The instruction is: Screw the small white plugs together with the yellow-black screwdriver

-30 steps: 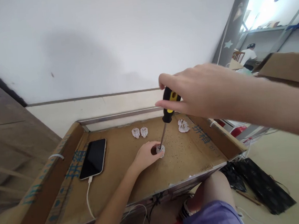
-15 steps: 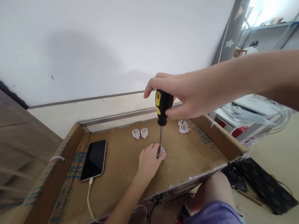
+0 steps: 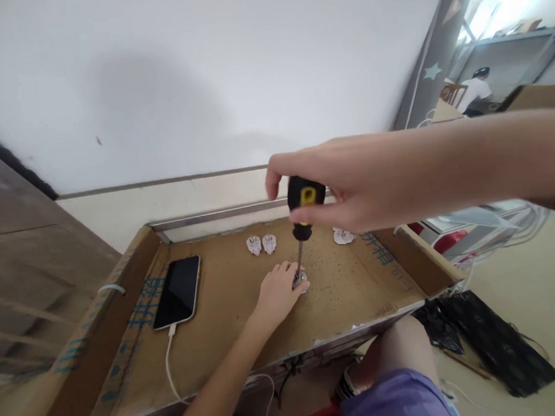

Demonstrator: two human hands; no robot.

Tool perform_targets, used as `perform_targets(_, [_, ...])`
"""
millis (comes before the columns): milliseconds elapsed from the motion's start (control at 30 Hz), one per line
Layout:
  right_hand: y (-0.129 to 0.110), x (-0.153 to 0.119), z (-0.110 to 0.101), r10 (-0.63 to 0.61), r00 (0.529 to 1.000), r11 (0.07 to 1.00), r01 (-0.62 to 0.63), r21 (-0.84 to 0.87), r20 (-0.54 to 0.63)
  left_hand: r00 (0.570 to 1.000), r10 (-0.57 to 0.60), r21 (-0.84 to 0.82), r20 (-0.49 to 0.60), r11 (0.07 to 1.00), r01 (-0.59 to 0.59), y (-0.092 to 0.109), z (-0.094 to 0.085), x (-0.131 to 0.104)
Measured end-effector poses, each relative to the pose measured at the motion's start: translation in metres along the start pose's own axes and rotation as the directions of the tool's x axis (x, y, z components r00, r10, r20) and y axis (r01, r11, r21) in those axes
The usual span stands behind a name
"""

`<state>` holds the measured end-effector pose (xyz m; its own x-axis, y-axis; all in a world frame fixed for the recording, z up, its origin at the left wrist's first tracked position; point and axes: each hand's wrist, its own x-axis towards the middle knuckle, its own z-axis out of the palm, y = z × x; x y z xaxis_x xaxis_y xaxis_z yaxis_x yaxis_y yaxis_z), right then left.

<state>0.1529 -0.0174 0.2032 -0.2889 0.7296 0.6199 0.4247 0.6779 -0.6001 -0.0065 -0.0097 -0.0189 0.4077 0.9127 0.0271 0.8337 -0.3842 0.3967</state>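
Observation:
My right hand (image 3: 333, 181) grips the black and yellow handle of a screwdriver (image 3: 300, 193), thumb across its front and index finger curled over the far side. The shaft points down, nearly upright, and its tip meets a small white plug piece (image 3: 303, 284). Pressed on the cardboard, my left hand (image 3: 278, 292) holds that piece between thumb and fingers, hiding part of it. Behind it stand two similar white plug pieces, one on the left (image 3: 253, 245) and one beside it (image 3: 269, 244), metal pins up. More white plug parts (image 3: 344, 235) lie at the right, partly behind my right hand.
The cardboard work surface (image 3: 230, 340) has raised side walls. A phone (image 3: 177, 291) lies at the left with a white cable (image 3: 170, 370) plugged in. A white wall (image 3: 177, 100) rises behind. Black plastic (image 3: 499, 344) lies on the floor at right; a person (image 3: 475, 93) sits far off.
The screwdriver handle has turned, its yellow patch now facing more to the right. My right thumb has moved across the handle's front, and the fingers are more curled. My left hand holds its place.

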Motion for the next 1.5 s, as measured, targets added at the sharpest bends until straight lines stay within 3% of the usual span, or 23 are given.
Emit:
perform_targets(67, [-0.003, 0.007, -0.002, -0.073, 0.985, 0.973, 0.105, -0.208, 0.158, 1.000, 0.004, -0.007, 0.000, 1.000, -0.004, -0.001, 0.003, -0.001])
perform_targets(133, [-0.010, 0.015, -0.007, -0.059, 0.947, 0.932, 0.165, -0.323, 0.314, 1.000, 0.015, -0.041, 0.001, 0.999, -0.014, -0.002, 0.005, 0.000])
perform_targets(233, [-0.018, 0.021, -0.012, 0.043, 0.864, 0.968, 0.089, -0.236, 0.501, 0.999, 0.032, -0.127, -0.003, 0.991, -0.032, -0.004, 0.009, 0.001])
perform_targets(300, [-0.017, 0.020, -0.012, 0.051, 0.900, 0.996, -0.012, -0.091, 0.432, 0.999, 0.038, -0.167, -0.010, 0.985, -0.040, -0.006, 0.011, 0.002])
perform_targets(367, [-0.012, 0.018, -0.011, 0.059, 0.973, 0.998, -0.063, 0.008, 0.224, 0.999, 0.041, -0.187, -0.012, 0.981, -0.043, -0.007, 0.011, 0.002])
perform_targets(400, [-0.010, 0.017, -0.010, 0.063, 0.986, 0.998, -0.065, 0.007, 0.155, 0.999, 0.041, -0.194, -0.009, 0.980, -0.042, -0.007, 0.011, 0.002])
perform_targets(467, [-0.007, 0.016, -0.010, 0.039, 0.978, 0.995, -0.018, -0.102, 0.207, 0.999, 0.036, -0.206, -0.001, 0.978, -0.036, -0.007, 0.009, 0.002])
perform_targets(533, [-0.010, 0.016, -0.010, 0.018, 0.904, 0.958, 0.107, -0.266, 0.428, 0.999, 0.035, -0.216, 0.005, 0.976, -0.033, -0.006, 0.007, 0.002])
perform_targets(600, [-0.016, 0.015, -0.011, 0.024, 0.821, 0.859, 0.275, -0.432, 0.571, 0.999, 0.037, -0.222, 0.007, 0.975, -0.035, -0.006, 0.006, 0.002])
perform_targets(700, [-0.026, 0.015, -0.010, 0.023, 0.847, 0.556, 0.431, -0.711, 0.531, 1.000, 0.027, -0.218, 0.011, 0.976, -0.024, -0.006, 0.005, 0.003])
perform_targets(767, [-0.027, 0.017, -0.010, 0.052, 0.858, 0.445, 0.439, -0.781, 0.512, 1.000, 0.020, -0.214, 0.011, 0.977, -0.017, -0.007, 0.006, 0.003])
perform_targets(900, [-0.022, 0.026, -0.012, 0.167, 0.744, 0.622, 0.430, -0.655, 0.647, 1.000, 0.019, -0.218, 0.021, 0.976, -0.014, -0.007, 0.007, 0.004])
perform_targets(967, [-0.021, 0.026, -0.011, 0.126, 0.765, 0.617, 0.439, -0.654, 0.632, 1.000, 0.006, -0.216, 0.026, 0.976, 0.000, -0.007, 0.006, 0.004])
perform_targets(1033, [-0.023, 0.023, -0.009, 0.069, 0.821, 0.524, 0.454, -0.721, 0.567, 0.999, -0.010, -0.208, 0.030, 0.978, 0.016, -0.007, 0.004, 0.004])
perform_targets(1100, [-0.028, 0.017, -0.006, 0.017, 0.845, 0.458, 0.469, -0.755, 0.535, 0.999, -0.027, -0.195, 0.037, 0.980, 0.034, -0.005, 0.002, 0.004])
perform_targets(1267, [-0.035, 0.012, -0.003, 0.022, 0.760, 0.569, 0.525, -0.633, 0.650, 0.996, -0.080, -0.159, 0.048, 0.983, 0.087, -0.002, 0.000, 0.004])
perform_targets(1400, [-0.026, 0.015, -0.004, 0.007, 0.869, 0.414, 0.448, -0.792, 0.495, 0.999, -0.024, -0.154, 0.043, 0.988, 0.030, -0.006, 0.003, 0.004])
perform_targets(1433, [-0.022, 0.016, -0.006, 0.029, 0.870, 0.425, 0.434, -0.794, 0.492, 0.999, 0.000, -0.154, 0.039, 0.988, 0.006, -0.007, 0.003, 0.003])
perform_targets(1500, [-0.016, 0.018, -0.010, 0.081, 0.827, 0.543, 0.432, -0.720, 0.557, 0.998, 0.049, -0.161, 0.032, 0.986, -0.044, -0.011, 0.004, 0.003])
